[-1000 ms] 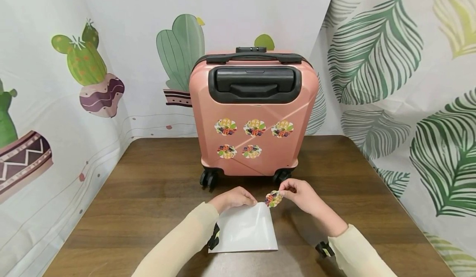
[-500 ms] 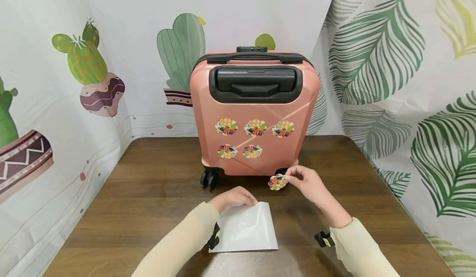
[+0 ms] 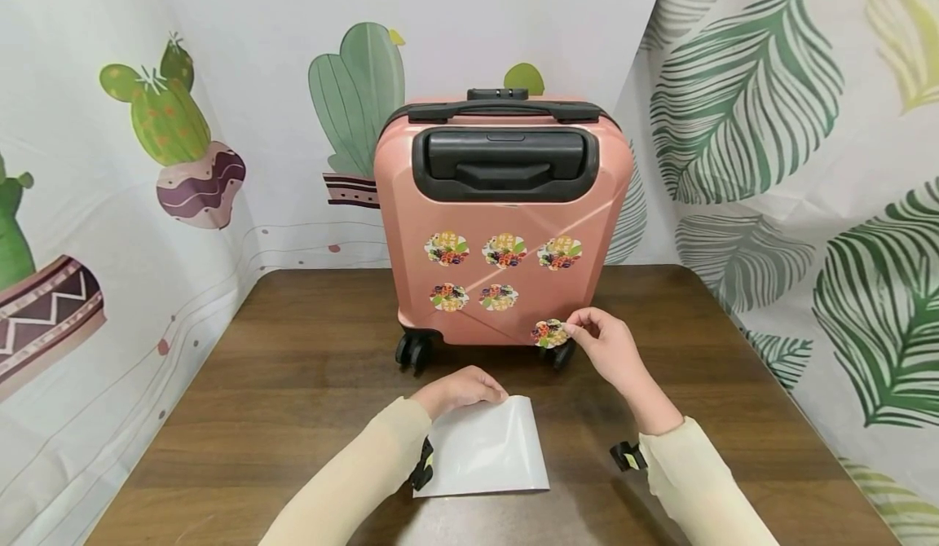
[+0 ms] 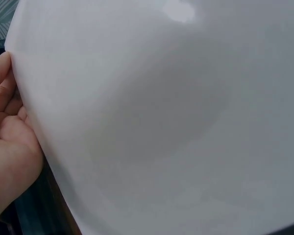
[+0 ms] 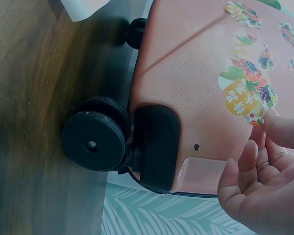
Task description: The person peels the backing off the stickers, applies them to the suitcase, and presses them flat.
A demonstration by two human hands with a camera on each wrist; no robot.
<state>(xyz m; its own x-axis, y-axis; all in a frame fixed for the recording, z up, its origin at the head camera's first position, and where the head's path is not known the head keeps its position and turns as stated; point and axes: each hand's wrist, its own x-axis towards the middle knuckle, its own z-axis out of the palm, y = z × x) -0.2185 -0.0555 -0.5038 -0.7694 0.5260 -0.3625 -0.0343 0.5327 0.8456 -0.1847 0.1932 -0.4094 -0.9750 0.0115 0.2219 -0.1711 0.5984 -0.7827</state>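
Note:
My right hand (image 3: 607, 345) pinches the edge of a round fruit sticker (image 3: 549, 333) between thumb and forefinger. In the head view that sticker overlaps the lower right of a pink suitcase (image 3: 469, 323); in the right wrist view the sticker (image 5: 247, 90) is close before the shell, near other stickers. Several matching stickers are on the suitcase front: a row of three, with a left one (image 3: 446, 249), above a row of two, with a right one (image 3: 499, 297). My left hand (image 3: 460, 391) pinches the top edge of a white glossy sheet (image 3: 487, 452), which fills most of the left wrist view.
The suitcase stands upright on black wheels (image 3: 413, 354) at the back of a brown wooden table (image 3: 308, 416). Its black pull handle (image 3: 504, 163) is pushed down. Behind hangs a white cloth (image 3: 257, 41) printed with cacti and leaves.
My right hand has risen and moved forward with the sticker, from beside the sheet's top corner to the suitcase's lower right. My left hand and the sheet have stayed put.

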